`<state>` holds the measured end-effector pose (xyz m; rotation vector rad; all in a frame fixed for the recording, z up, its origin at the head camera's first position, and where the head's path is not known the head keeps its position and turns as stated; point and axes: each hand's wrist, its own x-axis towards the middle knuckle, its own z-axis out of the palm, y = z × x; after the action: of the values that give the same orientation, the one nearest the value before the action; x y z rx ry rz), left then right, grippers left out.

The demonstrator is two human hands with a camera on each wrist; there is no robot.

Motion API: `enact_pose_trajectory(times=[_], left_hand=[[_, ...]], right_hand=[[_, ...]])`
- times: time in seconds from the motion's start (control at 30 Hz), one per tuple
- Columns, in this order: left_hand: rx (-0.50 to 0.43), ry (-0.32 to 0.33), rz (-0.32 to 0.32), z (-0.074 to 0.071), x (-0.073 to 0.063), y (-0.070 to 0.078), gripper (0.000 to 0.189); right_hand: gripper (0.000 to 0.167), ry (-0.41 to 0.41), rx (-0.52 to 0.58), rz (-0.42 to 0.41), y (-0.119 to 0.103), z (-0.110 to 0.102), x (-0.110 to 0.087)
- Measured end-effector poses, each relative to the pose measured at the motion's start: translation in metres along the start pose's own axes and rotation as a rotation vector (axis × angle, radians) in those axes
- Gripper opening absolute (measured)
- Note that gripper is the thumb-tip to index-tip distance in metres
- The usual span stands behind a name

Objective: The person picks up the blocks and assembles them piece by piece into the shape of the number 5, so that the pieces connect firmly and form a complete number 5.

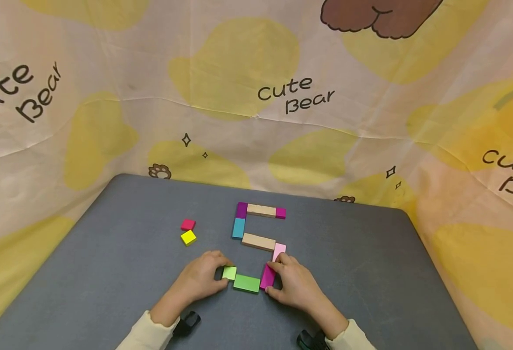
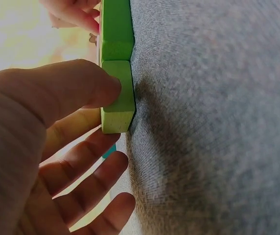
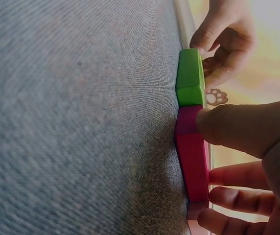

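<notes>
In the head view my left hand (image 1: 201, 276) pinches a small light green block (image 1: 229, 272) between thumb and fingers. That block lies end to end with a longer green block (image 1: 246, 284); the left wrist view shows the two meeting. My right hand (image 1: 295, 283) holds a magenta block (image 1: 267, 276), its thumb at the near end and its fingers along the outer side. Beyond this is a pink block (image 1: 279, 251), partly covered by the right fingers. A plain wooden block (image 1: 258, 242), a teal block (image 1: 238, 228) and a purple block (image 1: 241, 210) continue the winding row.
Another wooden block (image 1: 261, 210) and a small magenta block (image 1: 281, 213) form the row's far end. Off to the left, a red block (image 1: 188, 224) and a yellow block (image 1: 188, 237) lie on the grey table (image 1: 361, 272). A printed cloth (image 1: 239, 63) hangs behind.
</notes>
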<state>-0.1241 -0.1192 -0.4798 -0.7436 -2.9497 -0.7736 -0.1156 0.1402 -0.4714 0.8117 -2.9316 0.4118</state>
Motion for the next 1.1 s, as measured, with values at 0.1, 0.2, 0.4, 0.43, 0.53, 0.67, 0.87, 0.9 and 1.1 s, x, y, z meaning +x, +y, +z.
enact_pose_trajectory(times=[0.1,0.2,0.4,0.43,0.53,0.67,0.87,0.9,1.1], left_hand=[[0.005,0.002,0.005,0.001,0.000,-0.001,0.026],[0.008,0.010,0.015,0.000,0.000,-0.001,0.026],[-0.005,0.032,0.035,-0.002,-0.001,-0.001,0.028],[-0.008,0.039,0.037,-0.002,-0.001,-0.002,0.028],[-0.015,0.067,0.029,-0.004,-0.001,-0.004,0.030],[-0.012,0.105,-0.017,-0.009,0.000,-0.008,0.033],[-0.003,0.148,-0.110,-0.018,0.001,-0.019,0.035],[0.004,0.162,-0.122,-0.019,0.000,-0.021,0.036],[0.074,0.282,-0.212,-0.028,-0.001,-0.036,0.038]], right_hand=[[0.051,-0.002,0.003,0.003,0.000,0.000,0.000],[0.051,-0.004,0.004,0.004,0.000,0.000,0.001],[0.051,0.000,-0.001,0.000,-0.001,-0.001,0.001],[0.051,-0.001,-0.001,0.000,-0.001,-0.001,0.001],[0.051,-0.002,0.001,0.000,0.000,-0.001,0.001],[0.051,-0.004,0.006,0.001,0.000,0.000,0.001],[0.050,-0.001,0.016,0.005,0.000,0.000,0.000],[0.050,-0.002,0.019,0.006,0.000,0.000,0.000],[0.050,0.005,0.023,0.002,0.001,0.000,0.000]])
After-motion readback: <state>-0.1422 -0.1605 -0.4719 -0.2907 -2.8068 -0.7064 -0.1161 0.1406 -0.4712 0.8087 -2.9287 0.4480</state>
